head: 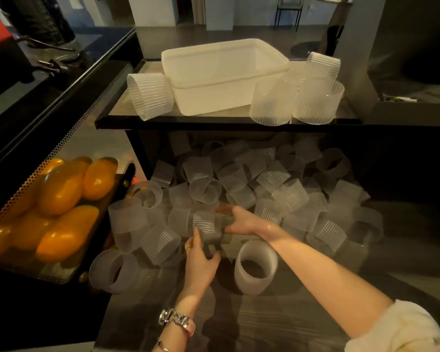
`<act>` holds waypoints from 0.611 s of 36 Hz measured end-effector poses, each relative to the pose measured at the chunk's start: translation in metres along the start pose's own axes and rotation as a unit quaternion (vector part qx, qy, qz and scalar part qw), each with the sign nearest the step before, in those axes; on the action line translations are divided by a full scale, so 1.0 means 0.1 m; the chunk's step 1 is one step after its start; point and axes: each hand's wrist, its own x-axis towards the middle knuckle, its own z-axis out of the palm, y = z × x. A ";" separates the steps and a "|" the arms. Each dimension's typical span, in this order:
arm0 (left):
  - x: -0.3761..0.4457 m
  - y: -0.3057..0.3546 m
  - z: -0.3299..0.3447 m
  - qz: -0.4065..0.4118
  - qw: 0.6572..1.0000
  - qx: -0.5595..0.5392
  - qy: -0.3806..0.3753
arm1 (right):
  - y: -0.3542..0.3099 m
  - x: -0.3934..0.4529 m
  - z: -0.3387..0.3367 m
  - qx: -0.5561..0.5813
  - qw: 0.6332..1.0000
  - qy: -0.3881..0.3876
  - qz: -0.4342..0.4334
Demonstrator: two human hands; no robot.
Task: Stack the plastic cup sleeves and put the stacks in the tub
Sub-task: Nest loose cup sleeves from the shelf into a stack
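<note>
Both hands meet low in the centre of the view, over a dark desk [302,323] strewn w/ translucent ribbed plastic cup sleeves [252,179]; the left hand [201,262] reaches up from below, fingers curled round the near end of a sleeve stack [208,226] lying on its side; the right hand [241,221] comes in from the right, fingers wrapped on the stack's other end, so both grip the same stack; motion blur there, exact finger placement unclear. A silver watch [175,320] sits on the left wrist; a cream sleeve cuff [401,331] covers the right forearm near the bottom-right corner.

Just right of the left hand, an upright stack of sleeves [255,268] stands on the desk, open top toward the camera; another sleeve [114,271] lies on its side at the desk's left edge, beside a perforated metal tray [69,138] of orange-yellow mangoes [61,189].

Above, on a raised shelf [214,121], sits the white plastic tub [224,74], nothing visible inside; a short stack [150,96] leans against its left side, tilted; at its right, approx. three more stacks [297,97] stand close together, touching the tub's right corner, one further back than the other two.
</note>
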 end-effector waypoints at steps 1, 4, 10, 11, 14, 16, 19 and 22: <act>0.00 0.00 0.00 0.003 1.000 0.001 0.000 | 0.02 -0.02 -0.02 -0.002 1.000 0.001 -0.002; 0.00 0.00 0.01 0.013 1.000 -0.008 -0.007 | 0.09 -0.10 -0.07 -0.002 1.000 0.001 0.001; 0.03 0.08 0.04 0.038 0.999 -0.012 0.000 | 0.15 -0.33 -0.16 0.100 0.995 0.002 -0.024; 0.03 0.09 0.04 0.042 0.999 -0.015 -0.001 | 0.15 -0.37 -0.17 0.121 0.992 0.002 -0.029; 0.03 0.17 0.03 0.050 0.999 -0.016 -0.005 | 0.13 -0.50 -0.20 0.147 0.988 0.018 -0.049; 0.02 0.25 0.00 0.049 0.999 -0.023 -0.002 | 0.11 -0.60 -0.24 0.173 0.982 0.033 -0.073; -0.02 0.36 -0.03 0.069 0.997 -0.017 0.011 | 0.06 -0.76 -0.28 0.194 0.973 0.069 -0.104; -0.10 0.47 -0.05 0.115 0.993 -0.024 0.014 | -0.01 -0.91 -0.31 0.198 0.967 0.100 -0.126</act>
